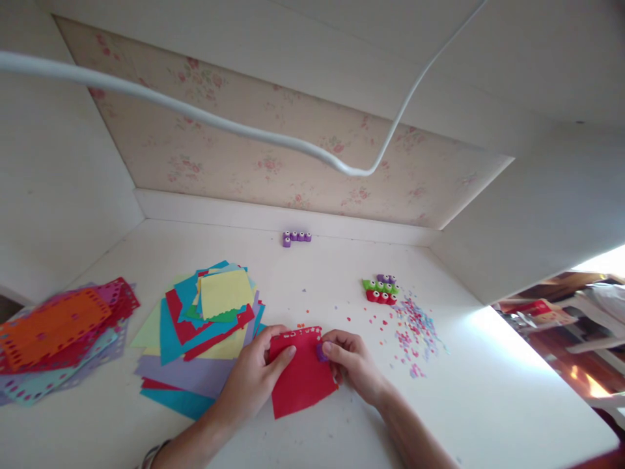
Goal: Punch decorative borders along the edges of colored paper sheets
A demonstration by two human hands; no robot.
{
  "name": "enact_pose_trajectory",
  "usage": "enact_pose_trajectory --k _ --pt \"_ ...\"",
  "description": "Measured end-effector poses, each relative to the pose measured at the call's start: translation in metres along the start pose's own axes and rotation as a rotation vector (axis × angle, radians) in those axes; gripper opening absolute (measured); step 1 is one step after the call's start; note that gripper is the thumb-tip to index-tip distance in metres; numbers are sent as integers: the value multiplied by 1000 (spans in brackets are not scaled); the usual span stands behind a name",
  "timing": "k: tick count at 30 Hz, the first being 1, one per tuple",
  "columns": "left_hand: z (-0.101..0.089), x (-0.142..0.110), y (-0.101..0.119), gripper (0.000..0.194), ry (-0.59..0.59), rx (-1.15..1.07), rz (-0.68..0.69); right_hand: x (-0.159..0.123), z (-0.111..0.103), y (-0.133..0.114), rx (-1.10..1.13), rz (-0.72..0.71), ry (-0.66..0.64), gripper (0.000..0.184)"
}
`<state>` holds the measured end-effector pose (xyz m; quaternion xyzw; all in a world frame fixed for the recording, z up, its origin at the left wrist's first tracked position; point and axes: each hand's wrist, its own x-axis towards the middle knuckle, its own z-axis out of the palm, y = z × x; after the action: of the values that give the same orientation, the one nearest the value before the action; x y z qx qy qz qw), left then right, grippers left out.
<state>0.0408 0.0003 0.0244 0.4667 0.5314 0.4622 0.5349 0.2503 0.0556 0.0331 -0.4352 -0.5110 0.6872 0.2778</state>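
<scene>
While I watch through the head camera, I have the red sheet of paper (pixel 299 387) between the two hands, over the near middle of the counter (pixel 336 267). On its left side, my left hand (pixel 258 368) pinches it, thumb flat on top and the other fingers behind the far left corner. My right hand (pixel 351 361) has its thumb and bent fingers closed around a purple craft punch (pixel 321 352), which sits at the sheet's right edge near the far corner. Small cut-outs already line the sheet's far edge.

To the left of the left hand, I see a loose stack of coloured paper (pixel 226 294), a pale yellow piece uppermost; farther left lies a pile of hole-edged sheets (pixel 58 326) with an orange one on top. At the far middle, purple punches (pixel 294 237) stand close together. On the right, red punches (pixel 382 298), green punches (pixel 379 286) and more purple ones are grouped, with paper confetti (pixel 415 326) scattered just beside them.
</scene>
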Motion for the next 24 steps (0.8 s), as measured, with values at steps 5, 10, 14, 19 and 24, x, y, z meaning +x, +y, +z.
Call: enact_pose_trajectory --k 5,10,14,19,24 --pt "0 -1 2 39 26 8 29 -1 -1 0 13 8 -18 38" --pt "-1 -2 4 36 41 4 33 1 -3 3 43 -4 -57 38" --pt "-1 -3 4 35 49 -20 58 0 -4 6 58 -8 -79 38" --pt "-1 -3 6 34 63 -22 64 0 -6 8 73 -13 -98 37" --pt "-2 -2 6 34 48 -20 60 1 -6 8 108 -12 -96 35"
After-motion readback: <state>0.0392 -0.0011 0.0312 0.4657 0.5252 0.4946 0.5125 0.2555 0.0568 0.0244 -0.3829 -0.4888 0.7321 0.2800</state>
